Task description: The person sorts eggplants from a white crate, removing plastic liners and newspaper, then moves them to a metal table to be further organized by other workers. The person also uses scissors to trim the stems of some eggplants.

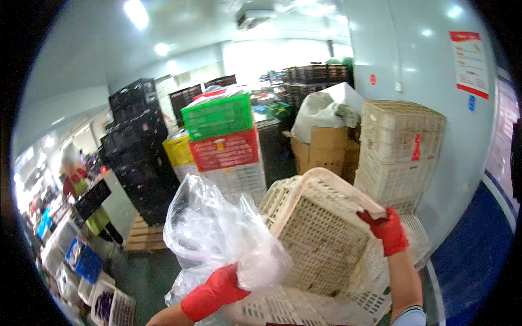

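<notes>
A cream perforated plastic crate (321, 244) is held tilted, its grimy inside turned toward the wearer. Its right rim is gripped by the red-gloved right hand (387, 231), the fingers hooked over the edge and bent toward the inside. At the crate's left side, a clear plastic bag (209, 223) is clutched by the red-gloved left hand (220, 290); the fingertips are covered by bunched film, so their exact placing cannot be told. Below the crate, more pale perforated plastic is seen, but whether it belongs to a second crate cannot be told.

Behind the crate to its right, a stack of cream crates (399, 133) is set near the wall. Directly behind it, a white sack (315, 115) is propped on a cardboard box (325, 152). Behind it to the left, a green crate (220, 118) is stacked on a red crate (225, 151). Farther left of it, black crates (136, 157) are piled on a wooden pallet (144, 237), and at its far left a black crate is held by another person (98, 220).
</notes>
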Motion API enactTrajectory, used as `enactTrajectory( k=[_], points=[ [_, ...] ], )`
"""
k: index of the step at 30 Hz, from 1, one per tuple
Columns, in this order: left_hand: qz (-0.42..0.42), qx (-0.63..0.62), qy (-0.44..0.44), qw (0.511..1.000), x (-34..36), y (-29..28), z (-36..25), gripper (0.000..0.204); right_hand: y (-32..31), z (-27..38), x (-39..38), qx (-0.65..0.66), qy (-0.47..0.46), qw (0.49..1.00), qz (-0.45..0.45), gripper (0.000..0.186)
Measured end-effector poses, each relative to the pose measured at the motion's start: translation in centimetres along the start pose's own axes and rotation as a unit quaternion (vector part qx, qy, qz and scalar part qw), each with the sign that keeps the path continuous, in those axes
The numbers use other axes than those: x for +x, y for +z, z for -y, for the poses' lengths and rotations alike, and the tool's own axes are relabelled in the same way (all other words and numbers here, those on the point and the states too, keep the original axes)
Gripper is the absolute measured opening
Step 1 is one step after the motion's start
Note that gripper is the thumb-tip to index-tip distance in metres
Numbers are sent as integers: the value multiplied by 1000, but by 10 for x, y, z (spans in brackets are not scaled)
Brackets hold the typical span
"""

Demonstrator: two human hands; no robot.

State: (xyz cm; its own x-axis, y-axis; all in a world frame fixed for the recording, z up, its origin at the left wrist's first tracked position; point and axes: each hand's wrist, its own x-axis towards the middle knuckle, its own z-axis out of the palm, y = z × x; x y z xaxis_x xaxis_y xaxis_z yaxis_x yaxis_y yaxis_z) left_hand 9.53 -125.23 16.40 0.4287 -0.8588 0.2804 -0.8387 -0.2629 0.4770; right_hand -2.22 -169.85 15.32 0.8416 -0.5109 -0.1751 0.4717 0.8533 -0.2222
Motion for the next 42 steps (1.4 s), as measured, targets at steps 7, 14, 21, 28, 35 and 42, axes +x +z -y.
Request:
enactTrajectory(
  k=[7,14,21,28,35,42],
  points=[
    [-363,-419,-263,789,37,5,35,32,83,45,-7,-391,-249,871,163,25],
    [-202,-437,-279,831,215,79,52,48,37,84,-10,-365,-217,898,116,53],
    [-94,-451,-205,863,363,182,-7,59,-53,165,4,-228,-193,950,92,76],
    [-131,-487,-279,817,436,297,-20,40,-194,268,38,-326,-189,921,101,66],
    [-252,-540,-19,803,540,323,59,34,-234,301,-5,-617,-169,765,-76,35],
    [-71,-434,-89,894,648,302,2,44,-215,292,29,-610,-117,769,-152,36]
  ],
)
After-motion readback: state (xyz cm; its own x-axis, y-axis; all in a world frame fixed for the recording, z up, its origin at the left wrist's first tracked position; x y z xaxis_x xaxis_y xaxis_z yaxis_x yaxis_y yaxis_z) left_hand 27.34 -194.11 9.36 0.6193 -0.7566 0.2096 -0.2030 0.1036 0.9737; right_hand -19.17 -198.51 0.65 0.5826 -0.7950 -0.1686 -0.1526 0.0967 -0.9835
